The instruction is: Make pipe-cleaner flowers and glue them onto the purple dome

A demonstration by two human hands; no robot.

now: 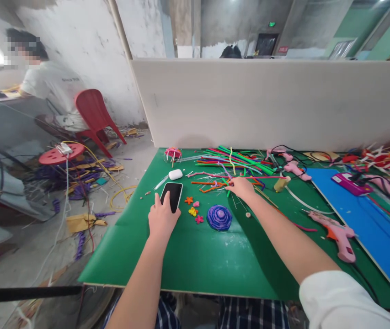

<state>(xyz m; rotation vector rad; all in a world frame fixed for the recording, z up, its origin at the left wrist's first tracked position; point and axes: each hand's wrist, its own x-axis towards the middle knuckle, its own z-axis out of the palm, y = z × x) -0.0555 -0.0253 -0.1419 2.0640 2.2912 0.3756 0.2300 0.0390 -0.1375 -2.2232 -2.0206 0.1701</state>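
bare forearms, white right sleeve [342, 299], checked trousers [249, 315]

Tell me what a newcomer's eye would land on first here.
The tangle of bright pipe cleaners at the back of the green table, where the right hand reaches in. Nearer, the left hand rests on a black phone, beside a purple spiral disc.

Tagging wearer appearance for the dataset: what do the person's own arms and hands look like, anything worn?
Both hands are bare: no gloves, rings, watch or bands visible. The left hand and its forearm are uncovered all the way to the picture's lower edge. The right hand has a bare forearm too, with a white sleeve covering the upper arm near the frame corner. No markings show on the sleeve.
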